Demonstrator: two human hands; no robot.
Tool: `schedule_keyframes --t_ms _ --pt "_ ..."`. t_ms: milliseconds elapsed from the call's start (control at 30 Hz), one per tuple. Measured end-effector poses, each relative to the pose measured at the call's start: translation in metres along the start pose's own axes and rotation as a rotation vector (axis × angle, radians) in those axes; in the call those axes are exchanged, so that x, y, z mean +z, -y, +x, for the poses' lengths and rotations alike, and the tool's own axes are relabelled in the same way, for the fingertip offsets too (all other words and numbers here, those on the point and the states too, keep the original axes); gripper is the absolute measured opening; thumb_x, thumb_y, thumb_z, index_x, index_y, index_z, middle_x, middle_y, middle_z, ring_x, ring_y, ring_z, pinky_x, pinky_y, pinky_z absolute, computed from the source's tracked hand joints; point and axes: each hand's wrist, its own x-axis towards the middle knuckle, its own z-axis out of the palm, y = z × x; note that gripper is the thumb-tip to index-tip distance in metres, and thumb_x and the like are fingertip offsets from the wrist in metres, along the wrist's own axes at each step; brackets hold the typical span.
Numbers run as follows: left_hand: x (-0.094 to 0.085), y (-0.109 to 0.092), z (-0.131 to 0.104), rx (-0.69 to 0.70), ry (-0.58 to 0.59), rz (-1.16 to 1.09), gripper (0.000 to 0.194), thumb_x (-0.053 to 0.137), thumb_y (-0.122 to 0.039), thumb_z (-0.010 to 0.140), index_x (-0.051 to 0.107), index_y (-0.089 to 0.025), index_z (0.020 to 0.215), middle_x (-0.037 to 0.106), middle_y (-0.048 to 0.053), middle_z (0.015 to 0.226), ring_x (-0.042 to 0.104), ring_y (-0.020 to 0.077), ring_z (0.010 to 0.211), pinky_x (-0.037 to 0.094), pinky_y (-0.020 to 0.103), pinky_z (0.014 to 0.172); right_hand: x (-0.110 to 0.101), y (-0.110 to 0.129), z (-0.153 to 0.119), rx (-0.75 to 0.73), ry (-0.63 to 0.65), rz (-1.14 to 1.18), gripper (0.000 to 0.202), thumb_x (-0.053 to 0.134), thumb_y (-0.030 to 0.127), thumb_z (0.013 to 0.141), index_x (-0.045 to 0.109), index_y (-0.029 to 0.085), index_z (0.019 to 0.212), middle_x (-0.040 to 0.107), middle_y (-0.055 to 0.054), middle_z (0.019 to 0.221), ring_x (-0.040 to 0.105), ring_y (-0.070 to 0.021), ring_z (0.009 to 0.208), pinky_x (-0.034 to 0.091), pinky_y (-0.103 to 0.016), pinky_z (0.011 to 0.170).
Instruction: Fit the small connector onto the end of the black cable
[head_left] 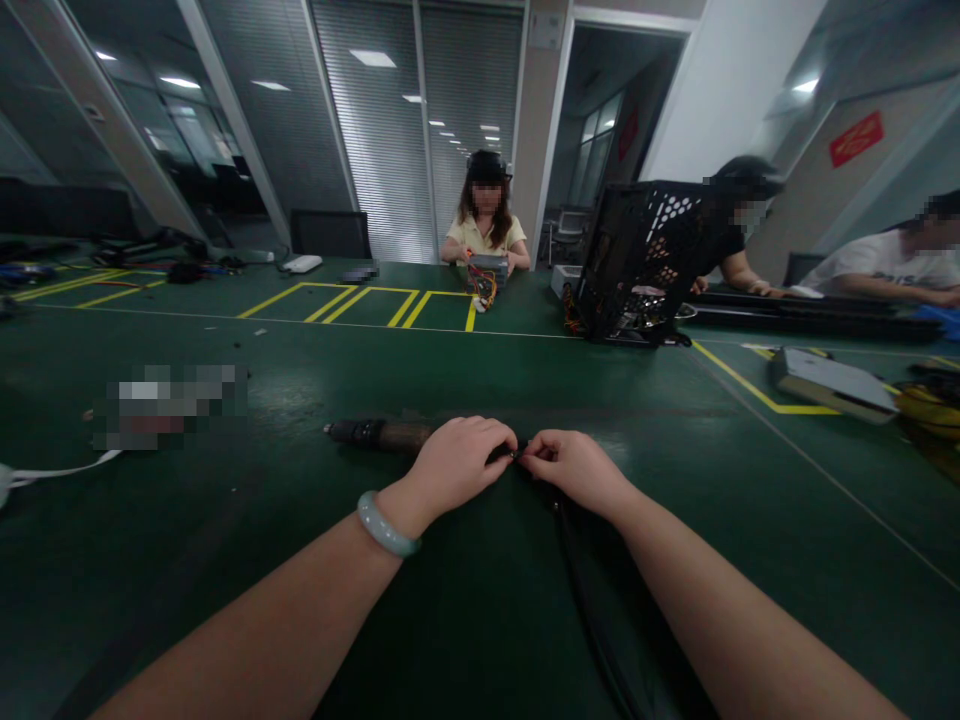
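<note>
An electric screwdriver with a dark body and a metal tip lies on the green table, its tip pointing left. My left hand, with a pale green bangle on its wrist, closes over the rear part of the screwdriver. Just to the right, my right hand is closed, thumb and fingertips pinching something small and dark at the screwdriver's rear end. What it pinches is mostly hidden. Both hands' fingertips nearly meet. Below my right hand a black cable runs toward me along the table.
A black computer case stands beyond at the right. Nearby lies a grey metal box. Yellow tape marks the table. A person across handles a box with coloured wires; two more people are at the right. A white cable lies left.
</note>
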Motion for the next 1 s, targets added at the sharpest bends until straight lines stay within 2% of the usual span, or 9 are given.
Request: schedule_keyframes --t_ms 633,867,1000 --pt "-0.0014 0.0001 0.0006 0.022 -0.003 -0.027 0.016 0.056 -0.02 0.085 0.063 -0.024 0.099 0.066 0.0 0.1 0.06 0.0194 0.092 0.045 0.037 0.084 0.0022 -0.0028 0.0018 -0.006 -0.009 -0.008 0.017 0.06 0.035 0.081 0.07 0.022 0.081 0.069 0.001 0.072 0.061 -0.0132 0.063 0.039 -0.022 0.054" --pt "-0.0023 -0.0006 0.0013 -0.023 -0.003 -0.011 0.017 0.059 -0.028 0.085 0.061 -0.023 0.101 0.066 0.001 0.097 0.06 0.0201 0.088 0.045 0.038 0.079 0.0014 -0.0017 0.0013 -0.011 -0.009 -0.008 0.016 0.06 0.035 0.081 0.069 0.022 0.08 0.069 0.001 0.073 0.062 -0.0132 0.063 0.039 -0.022 0.054" --pt "-0.0007 0.0013 0.001 -0.002 0.003 -0.029 0.013 0.057 -0.025 0.086 0.062 -0.023 0.099 0.066 0.0 0.099 0.06 0.0194 0.091 0.044 0.037 0.082 0.0007 -0.0006 0.0013 -0.004 -0.006 -0.014 0.016 0.06 0.034 0.081 0.07 0.022 0.081 0.069 0.001 0.073 0.062 -0.0132 0.064 0.038 -0.022 0.054"
